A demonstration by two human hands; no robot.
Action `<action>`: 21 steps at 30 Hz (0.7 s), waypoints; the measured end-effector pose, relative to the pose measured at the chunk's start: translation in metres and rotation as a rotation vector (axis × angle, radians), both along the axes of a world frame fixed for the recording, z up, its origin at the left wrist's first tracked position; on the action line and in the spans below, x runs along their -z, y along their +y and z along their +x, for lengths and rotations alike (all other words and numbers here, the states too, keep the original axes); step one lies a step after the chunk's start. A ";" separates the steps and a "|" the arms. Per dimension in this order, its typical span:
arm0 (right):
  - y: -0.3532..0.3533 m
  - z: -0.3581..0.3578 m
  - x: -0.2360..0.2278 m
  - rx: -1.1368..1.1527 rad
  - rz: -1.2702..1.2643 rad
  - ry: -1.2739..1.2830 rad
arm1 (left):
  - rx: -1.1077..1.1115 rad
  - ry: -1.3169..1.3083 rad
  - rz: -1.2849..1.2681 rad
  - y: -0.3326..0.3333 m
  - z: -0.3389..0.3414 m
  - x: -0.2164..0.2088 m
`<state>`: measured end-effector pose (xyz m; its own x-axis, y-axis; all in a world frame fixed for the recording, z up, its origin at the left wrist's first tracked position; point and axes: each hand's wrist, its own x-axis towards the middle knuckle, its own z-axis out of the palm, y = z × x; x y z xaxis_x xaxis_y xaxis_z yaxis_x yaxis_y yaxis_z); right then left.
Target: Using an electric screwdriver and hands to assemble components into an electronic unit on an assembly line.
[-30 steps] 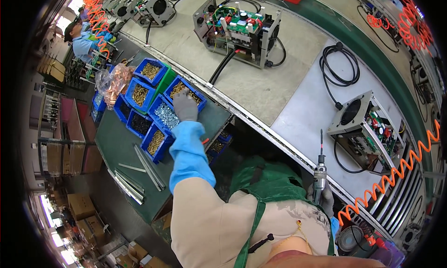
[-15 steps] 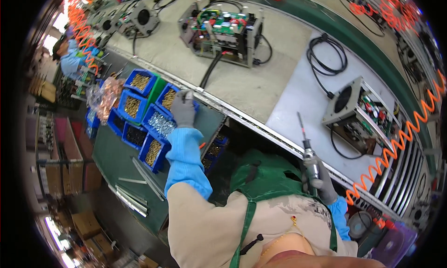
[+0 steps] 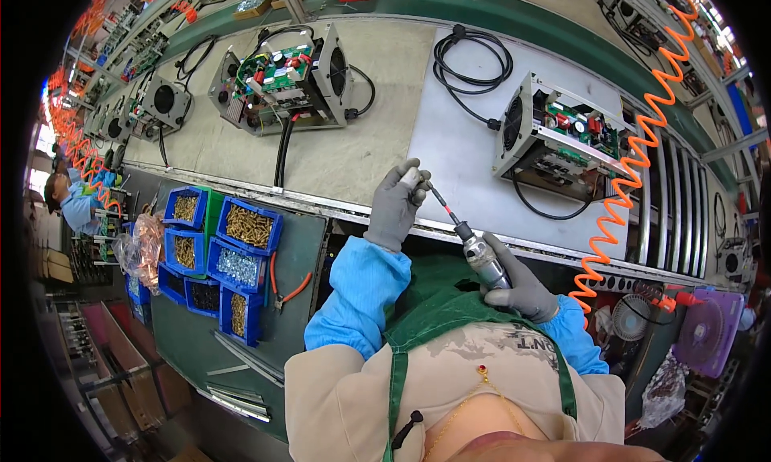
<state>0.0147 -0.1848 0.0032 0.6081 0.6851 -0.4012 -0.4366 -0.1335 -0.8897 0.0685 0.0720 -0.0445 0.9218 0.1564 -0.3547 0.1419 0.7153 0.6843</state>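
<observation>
My right hand (image 3: 520, 284), in a grey glove, grips a powered screwdriver (image 3: 482, 255) by its body, with the bit slanting up and to the left. My left hand (image 3: 397, 203), also gloved, is closed around small parts and pinches at the bit's tip (image 3: 428, 185). Both hands meet over the front edge of the grey bench (image 3: 361, 153). An open electronic unit with a fan and a circuit board (image 3: 562, 132) sits on a grey mat to the right. Another such unit (image 3: 285, 80) sits at the back left.
Blue bins of brass and silver screws (image 3: 245, 237) stand on the green side table at my left, with orange-handled pliers (image 3: 285, 289) beside them. A coiled orange air hose (image 3: 634, 181) hangs on the right. A black cable coil (image 3: 474, 60) lies on the mat. Another person (image 3: 68, 201) works far left.
My left hand left the silver-screw bin and came right to the screwdriver bit. My right hand tilted the screwdriver from upright toward the left hand.
</observation>
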 end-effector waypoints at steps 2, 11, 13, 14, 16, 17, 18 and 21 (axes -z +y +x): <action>-0.003 0.001 -0.004 -0.022 -0.111 0.058 | 0.044 -0.009 0.042 -0.004 -0.001 -0.002; -0.012 0.001 0.005 -0.050 -0.144 -0.193 | 0.168 -0.003 0.327 -0.001 0.004 -0.013; -0.012 0.003 0.001 -0.071 -0.142 -0.242 | 0.300 -0.085 0.582 0.005 0.003 -0.021; -0.009 0.006 -0.011 -0.055 -0.072 0.029 | 0.277 -0.076 0.587 0.009 0.000 -0.020; -0.004 0.009 -0.017 -0.073 -0.007 0.304 | 0.290 -0.138 0.360 0.008 -0.004 -0.015; -0.003 0.005 -0.015 -0.028 0.025 0.279 | 0.230 -0.092 0.180 0.003 -0.006 -0.017; 0.000 0.005 -0.014 0.016 0.056 0.257 | 0.213 -0.127 0.046 0.003 -0.007 -0.007; 0.008 0.008 -0.017 -0.023 0.017 0.256 | 0.135 -0.026 0.084 0.006 -0.018 0.008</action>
<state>0.0223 -0.1768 0.0200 0.4723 0.7057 -0.5281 -0.6448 -0.1318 -0.7529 0.0506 0.0784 -0.0521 0.9451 0.0587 -0.3215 0.2144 0.6312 0.7454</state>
